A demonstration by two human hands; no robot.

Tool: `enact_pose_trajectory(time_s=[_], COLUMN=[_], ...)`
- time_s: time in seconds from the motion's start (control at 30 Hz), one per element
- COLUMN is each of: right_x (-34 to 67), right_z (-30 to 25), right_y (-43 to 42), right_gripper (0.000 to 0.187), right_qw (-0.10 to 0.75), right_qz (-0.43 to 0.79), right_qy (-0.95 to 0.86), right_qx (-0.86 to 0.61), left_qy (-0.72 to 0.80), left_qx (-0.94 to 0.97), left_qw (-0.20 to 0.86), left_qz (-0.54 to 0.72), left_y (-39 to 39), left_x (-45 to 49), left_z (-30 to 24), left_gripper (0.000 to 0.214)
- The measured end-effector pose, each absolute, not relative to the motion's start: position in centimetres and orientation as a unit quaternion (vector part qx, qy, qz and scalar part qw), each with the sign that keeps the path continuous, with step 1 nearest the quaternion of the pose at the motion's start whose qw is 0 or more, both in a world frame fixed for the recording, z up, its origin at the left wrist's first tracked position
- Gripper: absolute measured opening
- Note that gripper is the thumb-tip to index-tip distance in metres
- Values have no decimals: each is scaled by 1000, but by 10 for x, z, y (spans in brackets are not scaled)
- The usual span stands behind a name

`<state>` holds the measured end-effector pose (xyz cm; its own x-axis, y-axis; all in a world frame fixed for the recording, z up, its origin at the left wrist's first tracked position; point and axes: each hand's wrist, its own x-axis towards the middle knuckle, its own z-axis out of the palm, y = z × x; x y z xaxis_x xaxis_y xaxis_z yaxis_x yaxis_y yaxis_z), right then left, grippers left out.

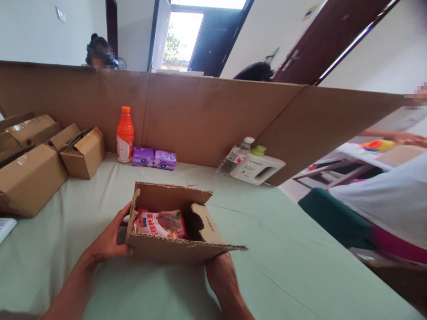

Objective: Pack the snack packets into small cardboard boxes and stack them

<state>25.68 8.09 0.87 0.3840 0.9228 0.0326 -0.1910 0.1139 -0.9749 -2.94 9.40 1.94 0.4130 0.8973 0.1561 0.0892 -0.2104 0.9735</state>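
A small open cardboard box (173,249) stands on the green tablecloth (267,249) in front of me. Inside it lies a pink and white snack packet (160,223). My left hand (110,240) grips the box's left side, thumb up by the flap. My right hand (222,273) is tucked under the box's near right flap, its fingers hidden behind the cardboard.
Several closed cardboard boxes (33,164) sit at the left. An orange bottle (125,134), two purple packs (154,158), a water bottle (234,158) and a white jug (258,166) stand along a cardboard partition (207,115). Other people are beyond it and at the right.
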Motion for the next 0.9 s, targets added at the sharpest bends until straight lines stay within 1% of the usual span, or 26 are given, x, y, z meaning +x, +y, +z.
enact_pose_trajectory(time_s=[0.2, 0.33, 0.5, 0.6, 0.73, 0.9], right_x=[256, 257, 260, 260, 259, 261], right_z=[5, 2, 1, 2, 2, 7], right_y=[80, 80, 84, 85, 83, 88], right_gripper=[63, 63, 66, 63, 63, 58], right_qw=[653, 655, 639, 630, 617, 607], right_qz=[415, 406, 409, 394, 406, 367], right_qy=[-370, -384, -407, -428, -447, -472], right_qx=[-515, -508, -509, -514, -505, -523], left_qy=[360, 355, 352, 361, 361, 361], left_qx=[669, 667, 672, 674, 677, 686], left_qw=[514, 519, 515, 511, 508, 493], left_qz=[400, 401, 399, 394, 393, 394], left_y=[93, 93, 94, 93, 93, 92], left_x=[-30, -30, -31, -31, -31, -31], left_z=[20, 18, 15, 16, 16, 19], left_gripper=[117, 117, 118, 117, 116, 113])
